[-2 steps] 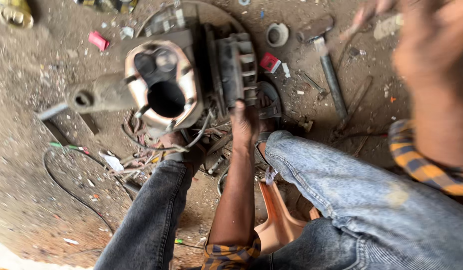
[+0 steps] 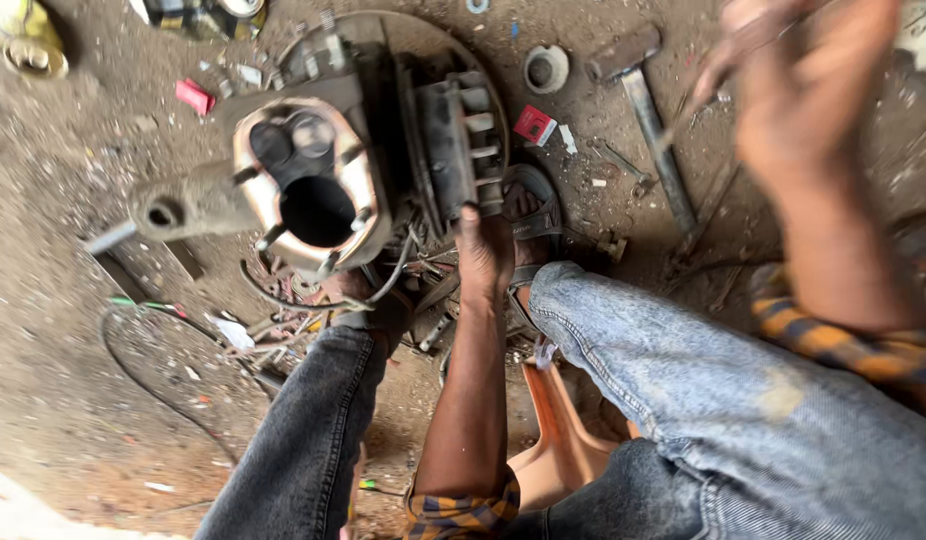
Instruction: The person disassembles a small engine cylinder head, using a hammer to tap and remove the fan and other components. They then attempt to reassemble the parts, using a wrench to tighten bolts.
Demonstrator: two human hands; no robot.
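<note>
Rusty metal hub (image 2: 318,190) on dirt ground, left hand (image 2: 483,250) pressed on its finned edge, fingers together, right hand (image 2: 798,95) raised right of hub, blurred, fingers unclear, hammer (image 2: 648,100) beyond.

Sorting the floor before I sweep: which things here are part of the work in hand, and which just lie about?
In hand: metal assembly, gripped by the left hand; right hand, raised and blurred.

Lying about: hammer, metal ring, red packet, red scrap, loose wire.
</note>
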